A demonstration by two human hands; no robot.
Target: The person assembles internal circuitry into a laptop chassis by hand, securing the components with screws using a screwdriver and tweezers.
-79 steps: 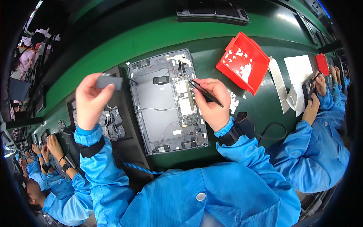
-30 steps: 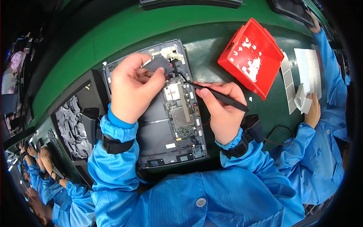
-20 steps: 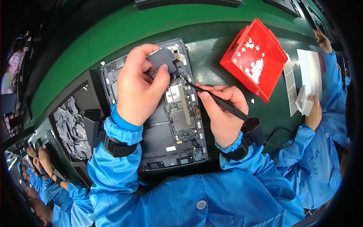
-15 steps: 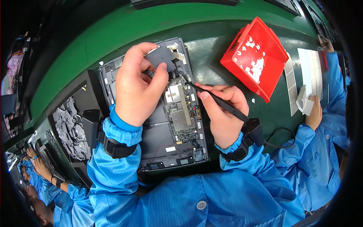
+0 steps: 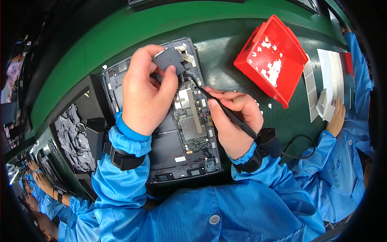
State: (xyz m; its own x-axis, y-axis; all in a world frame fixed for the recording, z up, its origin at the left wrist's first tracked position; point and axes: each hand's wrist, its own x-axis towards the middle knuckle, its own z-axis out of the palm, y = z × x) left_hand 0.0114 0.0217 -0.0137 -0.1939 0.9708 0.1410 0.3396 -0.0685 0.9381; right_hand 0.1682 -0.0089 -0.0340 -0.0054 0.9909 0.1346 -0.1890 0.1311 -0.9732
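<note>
An opened tablet or laptop housing [image 5: 163,141], dark grey with a circuit board [image 5: 189,125] along its right side, lies before me. Over its upper part, my left hand [image 5: 147,90] pinches a flat dark grey plate [image 5: 168,59] between thumb and fingers. The plate is tilted up, and a greyish strip [image 5: 187,58] shows at its right edge. My right hand [image 5: 238,117] is closed around black tweezers [image 5: 231,115]. Their thin tip reaches over the top of the circuit board, just below the plate; whether it touches anything I cannot tell.
A red bin [image 5: 278,60] with small white pieces stands to the right. Beyond it are a strip of grey labels [image 5: 310,86] and white sheets [image 5: 332,72] under a co-worker's hand [image 5: 336,117]. A black box [image 5: 100,97] holding crumpled grey pieces [image 5: 74,137] sits left. A black cable [image 5: 300,137] curls at right.
The tweezers and my right hand have shifted slightly left, the tip now nearer the plate. My left hand still holds the plate, which is turned a little. The whole view has drifted slightly.
</note>
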